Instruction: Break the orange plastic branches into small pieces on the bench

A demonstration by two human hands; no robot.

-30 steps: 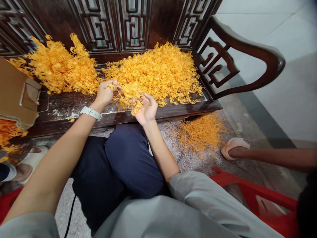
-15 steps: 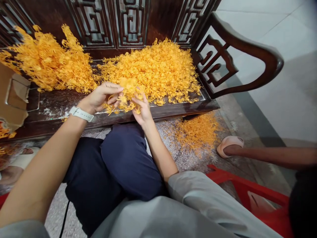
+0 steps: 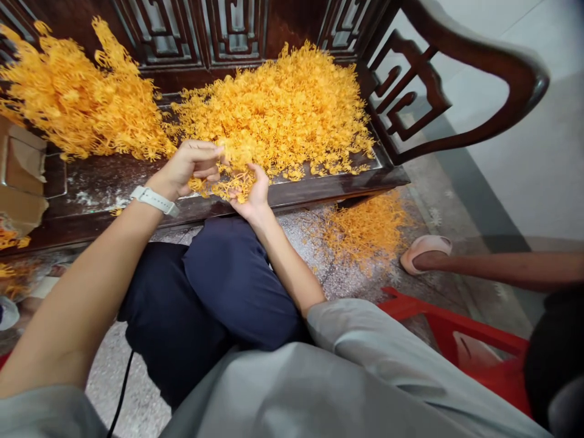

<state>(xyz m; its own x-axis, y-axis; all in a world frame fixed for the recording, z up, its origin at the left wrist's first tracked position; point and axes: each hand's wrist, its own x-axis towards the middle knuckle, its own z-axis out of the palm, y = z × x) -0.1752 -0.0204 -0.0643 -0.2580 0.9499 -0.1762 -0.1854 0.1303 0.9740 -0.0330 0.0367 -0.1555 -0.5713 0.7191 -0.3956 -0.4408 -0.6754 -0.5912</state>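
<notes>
Over the front edge of the dark wooden bench, my left hand (image 3: 194,164), with a pale watch on its wrist, pinches yellow-orange plastic flower pieces (image 3: 237,152) between thumb and fingers. Close beside it, my right hand (image 3: 256,198) is turned partly palm up, its thumb and fingers curled around a small branching sprig of the same flower pieces (image 3: 239,182). Just behind both hands rises a large heap of loose yellow-orange flower pieces (image 3: 296,112). The held pieces blend into that heap, so their exact outline is hard to make out.
A second heap of flower pieces (image 3: 86,103) lies at left, beside a cardboard box (image 3: 22,176). Thin orange stems (image 3: 369,231) are piled on the floor below the wooden bench (image 3: 310,190). At right are a red plastic stool (image 3: 456,340) and another person's foot (image 3: 422,254).
My right hand has shifted left and turned more palm up, with its thumb now over the sprig. My left hand stays pinched in nearly the same place. The view has tilted slightly.
</notes>
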